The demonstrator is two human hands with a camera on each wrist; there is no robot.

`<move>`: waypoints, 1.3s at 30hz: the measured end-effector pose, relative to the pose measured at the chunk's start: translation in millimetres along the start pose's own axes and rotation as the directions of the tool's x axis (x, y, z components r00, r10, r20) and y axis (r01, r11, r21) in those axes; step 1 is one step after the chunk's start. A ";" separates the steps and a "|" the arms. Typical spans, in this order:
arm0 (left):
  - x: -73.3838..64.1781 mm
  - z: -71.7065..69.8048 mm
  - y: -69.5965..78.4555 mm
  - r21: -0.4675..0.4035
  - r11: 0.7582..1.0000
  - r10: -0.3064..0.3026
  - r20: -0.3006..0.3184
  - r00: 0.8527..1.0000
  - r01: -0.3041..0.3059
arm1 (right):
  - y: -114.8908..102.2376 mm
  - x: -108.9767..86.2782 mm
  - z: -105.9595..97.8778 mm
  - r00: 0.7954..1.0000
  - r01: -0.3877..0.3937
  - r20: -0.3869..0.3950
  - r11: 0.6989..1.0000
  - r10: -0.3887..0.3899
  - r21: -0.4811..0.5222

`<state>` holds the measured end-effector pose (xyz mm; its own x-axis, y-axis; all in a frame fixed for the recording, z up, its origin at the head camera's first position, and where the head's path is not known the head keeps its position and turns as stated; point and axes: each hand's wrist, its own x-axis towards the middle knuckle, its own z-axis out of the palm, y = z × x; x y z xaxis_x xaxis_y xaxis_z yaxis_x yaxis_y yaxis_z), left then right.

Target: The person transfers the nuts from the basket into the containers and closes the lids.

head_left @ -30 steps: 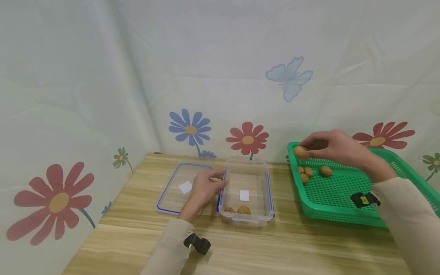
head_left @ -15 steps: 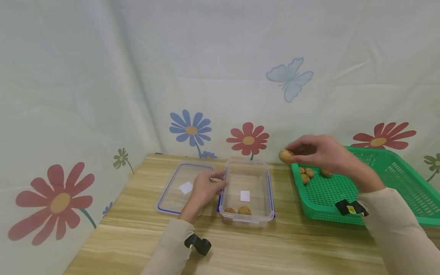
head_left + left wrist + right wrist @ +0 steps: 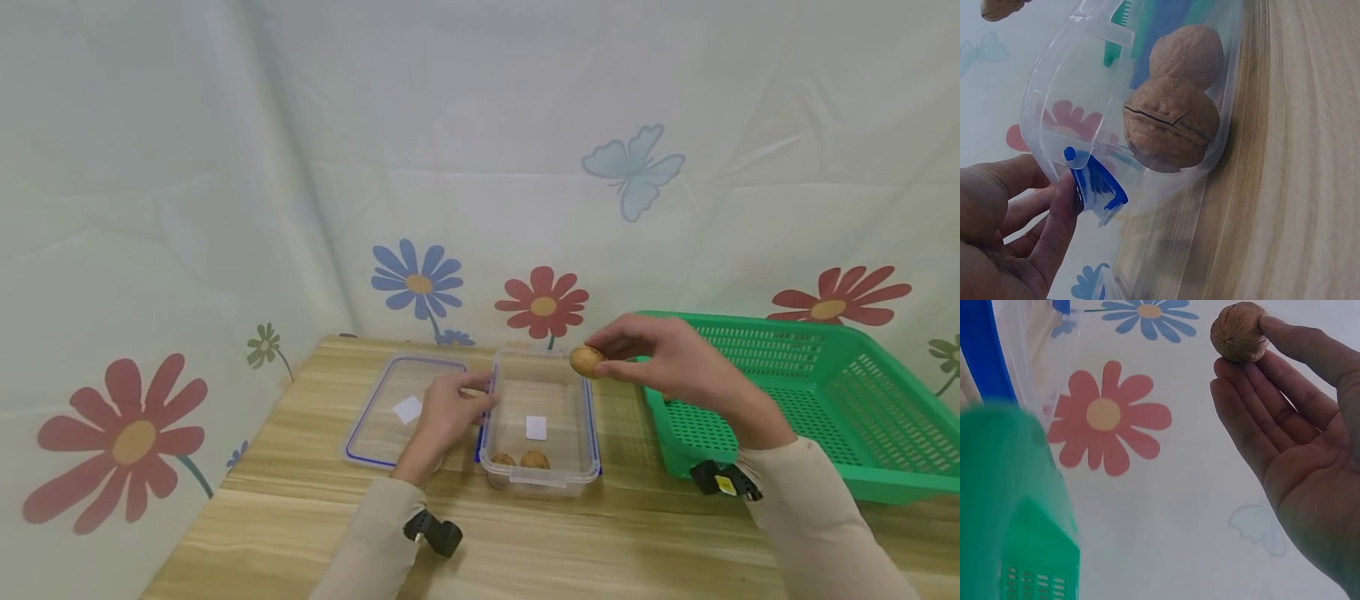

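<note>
A walnut (image 3: pixel 587 362) is pinched between the thumb and fingers of my right hand (image 3: pixel 675 367), raised above the far right corner of a clear plastic food box (image 3: pixel 551 479). In the right wrist view the same walnut (image 3: pixel 1239 332) sits at the fingertips. My left hand (image 3: pixel 444 412) holds the box's left side, its thumb and fingers at the blue-edged side latch (image 3: pixel 1097 184). Two walnuts lie inside the box at its near end; in the left wrist view the nearer walnut (image 3: pixel 1171 125) shows a crack.
Left of the box lies its clear lid (image 3: pixel 367 433) with a blue seal, partly behind my left hand. A green plastic basket (image 3: pixel 885 483) stands at the right; my right hand hides most of its walnuts. A flowered curtain (image 3: pixel 465 167) hangs behind the wooden table (image 3: pixel 525 550).
My right hand has carried the walnut leftward from over the green basket to the food box. The left hand has stayed at the box's side.
</note>
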<state>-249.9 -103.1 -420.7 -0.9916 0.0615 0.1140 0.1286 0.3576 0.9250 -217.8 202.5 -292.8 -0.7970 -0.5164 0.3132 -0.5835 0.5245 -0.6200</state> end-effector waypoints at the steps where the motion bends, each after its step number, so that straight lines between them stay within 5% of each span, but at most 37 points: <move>1: 0.0 0.3 0.0 -0.001 1.000 0.002 0.001 1.000 -0.002 | -0.9 -0.3 3.0 1.000 0.002 0.001 1.000 -0.002 0.007; 25: -0.2 2.5 0.9 -0.015 1.000 -0.007 0.005 1.000 0.008 | 2.5 10.2 59.4 0.997 0.068 0.038 0.992 -0.073 0.102; 39: 0.2 -0.7 -0.7 -0.003 1.000 0.021 0.000 1.000 -0.021 | 14.4 20.1 95.7 0.993 0.023 0.117 0.994 -0.036 0.105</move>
<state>-250.2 -104.0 -421.0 -0.9886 0.0690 0.1339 0.1498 0.3537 0.9233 -227.3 134.9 -364.3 -0.7520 -0.6103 0.2492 -0.5824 0.4381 -0.6847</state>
